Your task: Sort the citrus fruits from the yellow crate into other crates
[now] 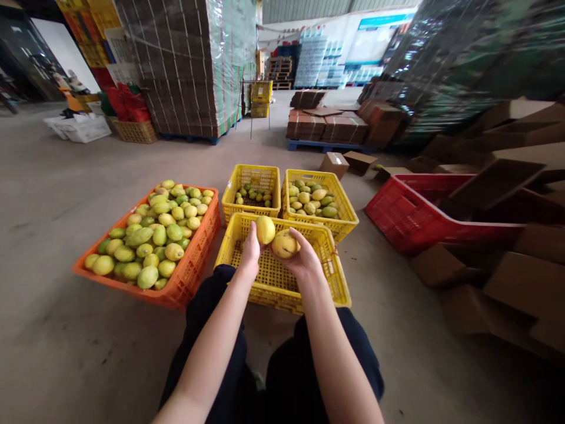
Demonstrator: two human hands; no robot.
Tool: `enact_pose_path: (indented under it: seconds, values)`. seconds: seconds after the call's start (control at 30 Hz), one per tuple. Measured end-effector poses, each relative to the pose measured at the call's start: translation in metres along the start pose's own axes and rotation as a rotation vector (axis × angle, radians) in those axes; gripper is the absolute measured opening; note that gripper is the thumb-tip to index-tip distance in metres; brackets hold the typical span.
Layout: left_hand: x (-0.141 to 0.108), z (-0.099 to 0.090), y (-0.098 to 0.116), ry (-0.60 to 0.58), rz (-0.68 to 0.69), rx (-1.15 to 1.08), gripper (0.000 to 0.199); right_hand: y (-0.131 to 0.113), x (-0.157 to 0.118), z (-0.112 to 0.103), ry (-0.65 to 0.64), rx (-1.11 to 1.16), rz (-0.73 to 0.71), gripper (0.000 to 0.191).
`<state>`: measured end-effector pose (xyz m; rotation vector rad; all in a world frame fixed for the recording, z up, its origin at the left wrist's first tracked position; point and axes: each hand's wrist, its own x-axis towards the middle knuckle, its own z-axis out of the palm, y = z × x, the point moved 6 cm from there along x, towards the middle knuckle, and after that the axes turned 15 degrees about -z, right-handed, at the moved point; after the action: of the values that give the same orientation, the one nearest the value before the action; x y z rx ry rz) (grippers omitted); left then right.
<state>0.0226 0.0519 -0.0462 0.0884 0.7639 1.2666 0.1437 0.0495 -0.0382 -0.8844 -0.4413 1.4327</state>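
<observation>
Above the near yellow crate, my left hand holds a yellow lemon. My right hand is wrapped round a duller yellow fruit with dark marks, close beside the lemon. The near crate shows a bare slatted bottom where my hands do not cover it. An orange crate heaped with green-yellow lemons stands at the left. Behind the near crate are a yellow crate with some small green fruits and another holding yellow and green fruits.
A red crate with cardboard in it stands at the right, beside a heap of open cardboard boxes. A small box and flat cardboard stacks on a blue pallet lie ahead. Wrapped pallet stacks rise behind.
</observation>
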Motion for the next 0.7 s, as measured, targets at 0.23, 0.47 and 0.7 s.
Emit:
enact_pose_path:
  seconds: [0.23,0.47,0.7]
  values:
    - [-0.009,0.008,-0.001,0.051,-0.088,0.008,0.025,-0.001,-0.008,0.008,0.033,0.025,0.027,0.018]
    - [-0.022,0.017,0.012,0.062,0.011,-0.039,0.02,-0.002,-0.012,0.021,-0.05,0.06,-0.045,0.026]
    - [-0.015,0.013,0.009,0.057,-0.072,-0.072,0.021,-0.006,-0.003,0.008,0.02,0.104,-0.107,0.026]
